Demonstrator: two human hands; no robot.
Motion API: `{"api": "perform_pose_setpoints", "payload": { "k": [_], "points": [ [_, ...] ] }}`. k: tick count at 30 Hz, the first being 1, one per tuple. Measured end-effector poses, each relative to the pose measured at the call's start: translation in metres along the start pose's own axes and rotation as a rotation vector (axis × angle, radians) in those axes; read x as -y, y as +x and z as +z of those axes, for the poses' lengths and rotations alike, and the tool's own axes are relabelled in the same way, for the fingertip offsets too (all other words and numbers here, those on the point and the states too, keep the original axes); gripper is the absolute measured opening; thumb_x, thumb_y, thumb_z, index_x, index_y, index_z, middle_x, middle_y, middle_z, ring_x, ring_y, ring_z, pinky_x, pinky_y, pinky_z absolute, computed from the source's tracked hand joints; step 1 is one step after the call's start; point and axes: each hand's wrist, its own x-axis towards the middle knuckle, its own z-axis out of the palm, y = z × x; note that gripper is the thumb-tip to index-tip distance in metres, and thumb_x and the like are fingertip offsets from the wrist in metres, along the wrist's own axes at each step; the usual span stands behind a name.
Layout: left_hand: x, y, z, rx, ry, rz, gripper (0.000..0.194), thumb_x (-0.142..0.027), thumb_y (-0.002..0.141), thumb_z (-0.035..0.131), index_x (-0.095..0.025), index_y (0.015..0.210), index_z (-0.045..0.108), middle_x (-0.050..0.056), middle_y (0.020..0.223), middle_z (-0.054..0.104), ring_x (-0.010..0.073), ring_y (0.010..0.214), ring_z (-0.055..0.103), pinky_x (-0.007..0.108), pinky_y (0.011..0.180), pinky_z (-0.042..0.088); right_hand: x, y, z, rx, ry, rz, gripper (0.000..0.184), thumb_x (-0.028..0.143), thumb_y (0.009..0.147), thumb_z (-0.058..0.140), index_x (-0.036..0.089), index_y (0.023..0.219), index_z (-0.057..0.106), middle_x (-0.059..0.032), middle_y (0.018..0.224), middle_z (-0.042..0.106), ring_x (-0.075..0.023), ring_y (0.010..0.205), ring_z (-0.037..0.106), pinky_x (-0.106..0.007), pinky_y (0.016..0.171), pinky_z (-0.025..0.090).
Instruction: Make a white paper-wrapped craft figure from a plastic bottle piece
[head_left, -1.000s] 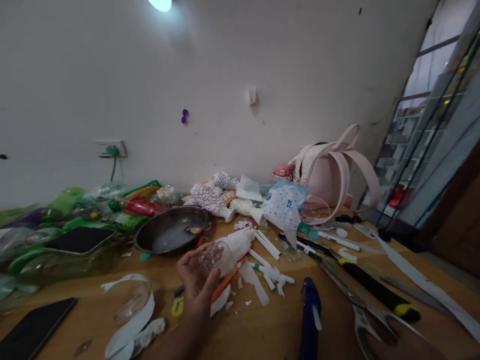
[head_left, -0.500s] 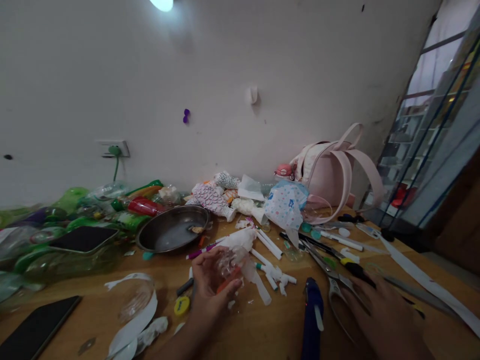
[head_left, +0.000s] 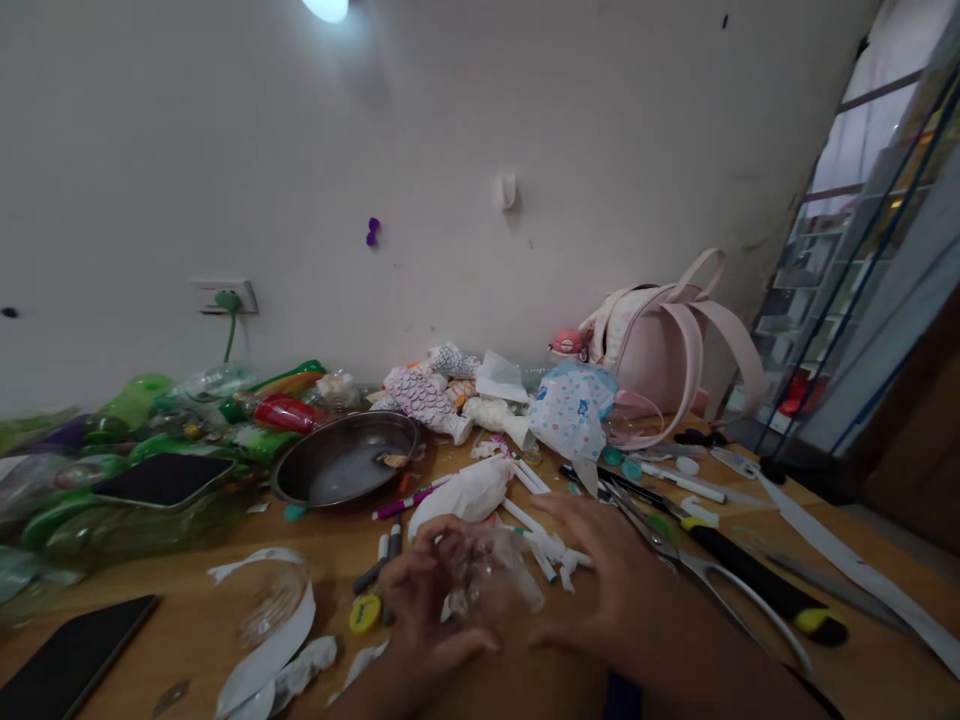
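My left hand (head_left: 424, 610) is curled around a clear, crumpled-looking plastic piece (head_left: 499, 570) low over the table. To its right, my right hand (head_left: 615, 590) has thumb and fingers spread apart, with nothing in it. Behind the plastic lies a white wrapped bundle (head_left: 469, 495). White marker pens and twisted white scraps (head_left: 559, 555) are just beyond my hands. Scissors (head_left: 709, 570) and a black-and-yellow handled tool (head_left: 765, 580) lie beside my right forearm. A dark blue tool (head_left: 624, 695) is mostly hidden under that arm.
A metal pan (head_left: 345, 460) stands behind, with green plastic bottles (head_left: 142, 510) heaped at left. A phone (head_left: 79, 655) and a curled white strip (head_left: 292, 620) lie at front left. A yellow cap (head_left: 365, 613) is near my left hand. A pink backpack (head_left: 652, 340) leans against the wall.
My right hand has moved left from the scissors and black-handled tool to beside the plastic piece, fingers spread. The scissors have shifted slightly. My left hand has turned a little, still holding the plastic.
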Motion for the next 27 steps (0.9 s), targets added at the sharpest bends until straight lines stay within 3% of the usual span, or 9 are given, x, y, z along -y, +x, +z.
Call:
{"api": "perform_pose_setpoints", "payload": {
  "k": [2,4,9,13,17,20,22,25,27],
  "points": [
    [0.0,-0.001,0.004,0.064,-0.059,0.122,0.065,-0.048,0.052,0.077,-0.042,0.104,0.039,0.002,0.108,0.051,0.0247,0.094,0.058,0.04,0.07,0.057,0.0,0.004,0.009,0.044,0.012,-0.16,0.073,0.041,0.058,0.076,0.025,0.122,0.045,-0.0042,0.125,0.051,-0.0257,0.116,0.042,-0.041,0.097,0.034],
    [0.0,-0.002,0.007,0.113,-0.118,0.185,0.064,-0.042,0.059,0.075,-0.039,0.111,0.039,0.006,0.113,0.052,0.0257,0.098,0.057,0.04,0.073,0.056,0.001,0.004,0.016,0.046,0.055,-0.199,0.059,0.032,0.061,0.073,0.025,0.114,0.049,-0.0027,0.113,0.057,-0.0243,0.108,0.047,-0.04,0.093,0.036],
    [-0.003,-0.001,0.003,0.218,-0.07,0.126,0.065,-0.049,0.064,0.068,-0.036,0.119,0.037,0.012,0.124,0.048,0.0327,0.112,0.05,0.051,0.086,0.047,-0.001,0.002,0.01,-0.045,0.038,-0.08,0.052,0.029,0.06,0.068,0.022,0.108,0.052,-0.007,0.11,0.058,-0.0289,0.104,0.048,-0.047,0.089,0.038],
    [-0.006,0.0,-0.006,0.329,0.052,0.012,0.05,-0.036,0.076,0.059,-0.034,0.12,0.035,0.013,0.126,0.044,0.0342,0.114,0.048,0.056,0.088,0.042,-0.015,0.01,-0.024,-0.426,0.098,0.061,0.047,0.044,0.068,0.06,0.022,0.108,0.05,-0.0086,0.111,0.058,-0.028,0.103,0.052,-0.044,0.088,0.04],
    [-0.004,-0.003,-0.011,0.35,0.145,-0.05,0.045,-0.021,0.08,0.053,-0.033,0.118,0.032,0.012,0.123,0.043,0.0322,0.112,0.048,0.057,0.089,0.04,-0.051,0.024,-0.062,-0.825,-0.148,0.298,0.058,0.043,0.062,0.065,0.012,0.109,0.053,-0.0163,0.102,0.061,-0.0356,0.099,0.054,-0.047,0.085,0.041],
    [-0.004,-0.004,-0.012,0.365,0.192,-0.096,0.038,-0.018,0.083,0.046,-0.032,0.116,0.032,0.012,0.12,0.043,0.0299,0.112,0.047,0.056,0.089,0.038,-0.09,0.036,-0.079,-0.856,-0.31,0.355,0.061,0.037,0.066,0.07,0.005,0.114,0.05,-0.022,0.109,0.059,-0.0372,0.105,0.052,-0.048,0.093,0.034],
    [-0.005,-0.004,-0.012,0.375,0.212,-0.112,0.034,-0.018,0.085,0.043,-0.031,0.115,0.032,0.011,0.117,0.045,0.0285,0.11,0.046,0.055,0.088,0.039,-0.116,0.046,-0.083,-0.81,-0.423,0.356,0.06,0.039,0.07,0.067,0.004,0.115,0.049,-0.0234,0.108,0.059,-0.0389,0.104,0.052,-0.048,0.09,0.036],
    [-0.005,-0.004,-0.011,0.353,0.209,-0.136,0.027,-0.021,0.087,0.041,-0.03,0.112,0.036,0.01,0.114,0.048,0.027,0.108,0.048,0.051,0.087,0.039,-0.15,0.057,-0.08,-0.57,-0.435,0.392,0.071,0.035,0.071,0.067,0.0,0.125,0.039,-0.0276,0.115,0.054,-0.0401,0.109,0.049,-0.046,0.088,0.038],
    [-0.005,-0.005,-0.008,0.285,0.184,-0.164,0.021,-0.025,0.087,0.041,-0.029,0.108,0.039,0.01,0.11,0.051,0.0263,0.105,0.049,0.049,0.085,0.039,-0.164,0.06,-0.073,-0.423,-0.393,0.366,0.066,0.034,0.074,0.062,0.0,0.126,0.041,-0.0273,0.115,0.056,-0.0398,0.108,0.051,-0.045,0.086,0.04]
  ]
}}
